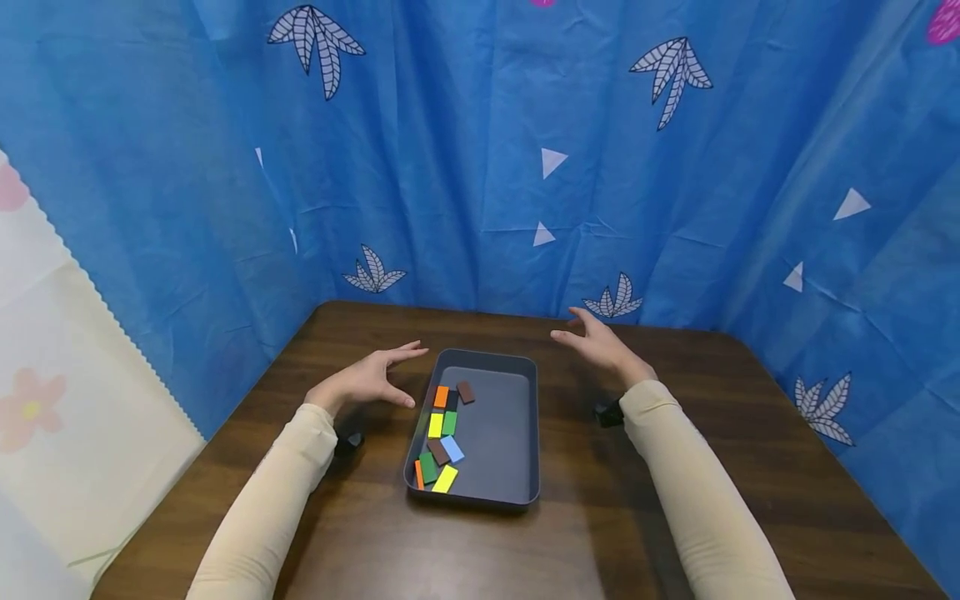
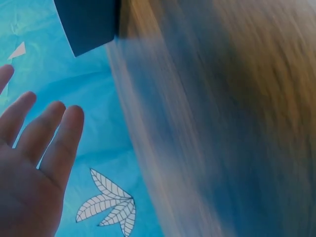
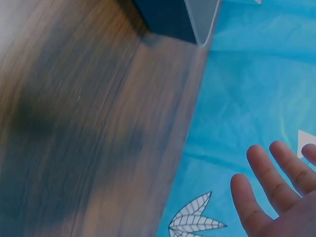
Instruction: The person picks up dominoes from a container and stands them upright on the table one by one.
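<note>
A dark grey rectangular tray [image 1: 495, 433] lies on the table between the two hands. Along its left side are several small flat blocks, among them an orange block [image 1: 442, 397], a green block [image 1: 449, 423], a light blue block [image 1: 452, 449] and a yellow block [image 1: 445, 479]. A brown block [image 1: 466, 392] sits near the far end. My left hand [image 1: 367, 379] hovers just left of the tray, thumb and fingers spread apart, holding nothing. To the tray's upper right, my right hand [image 1: 600, 343] is raised with relaxed fingers and grips nothing. Both wrist views show straight fingers and a tray corner.
The brown wooden table [image 1: 735, 467] extends to both sides of the tray. Blue curtains [image 1: 480, 167] with leaf prints hang behind it and at the sides. A pale flowered cloth [image 1: 60, 375] hangs at the left. A dark wrist device [image 1: 609, 413] sits under the right sleeve.
</note>
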A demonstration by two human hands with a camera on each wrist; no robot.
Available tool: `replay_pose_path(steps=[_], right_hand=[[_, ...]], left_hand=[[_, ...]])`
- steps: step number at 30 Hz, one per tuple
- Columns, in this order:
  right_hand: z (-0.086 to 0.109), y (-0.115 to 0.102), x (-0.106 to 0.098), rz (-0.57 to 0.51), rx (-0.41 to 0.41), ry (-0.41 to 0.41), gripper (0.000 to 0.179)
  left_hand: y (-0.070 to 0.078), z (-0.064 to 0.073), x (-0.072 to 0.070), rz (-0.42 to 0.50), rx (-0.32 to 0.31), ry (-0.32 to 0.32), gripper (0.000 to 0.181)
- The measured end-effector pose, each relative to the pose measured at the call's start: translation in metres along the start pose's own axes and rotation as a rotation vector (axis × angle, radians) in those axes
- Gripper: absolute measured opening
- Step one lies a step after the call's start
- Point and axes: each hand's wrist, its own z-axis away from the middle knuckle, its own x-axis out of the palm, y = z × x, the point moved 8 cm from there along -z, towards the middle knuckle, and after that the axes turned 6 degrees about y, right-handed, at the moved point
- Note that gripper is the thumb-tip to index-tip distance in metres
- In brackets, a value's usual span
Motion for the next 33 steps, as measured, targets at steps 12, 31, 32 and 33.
replay_pose_path(steps=[12,31,32,33], right_hand=[[-0.007,-0.028,0.016,-0.104,-0.038,-0.013,0.083],[-0.010,-0.051,0.047,-0.183,-0.107,-0.043,0.070],[-0.011,-0.052,0.050,-0.180,-0.109,-0.044,0.069],[-0.012,-0.053,0.052,-0.181,-0.108,-0.044,0.069]], left_hand=[[0.001,0.005,0.019,0.062,0.066,-0.093,0.095],[0.003,0.002,0.043,0.044,-0.013,-0.195,0.090],[0.003,0.001,0.043,0.038,-0.018,-0.196,0.089],[0.002,0.002,0.043,0.032,-0.023,-0.195,0.089]])
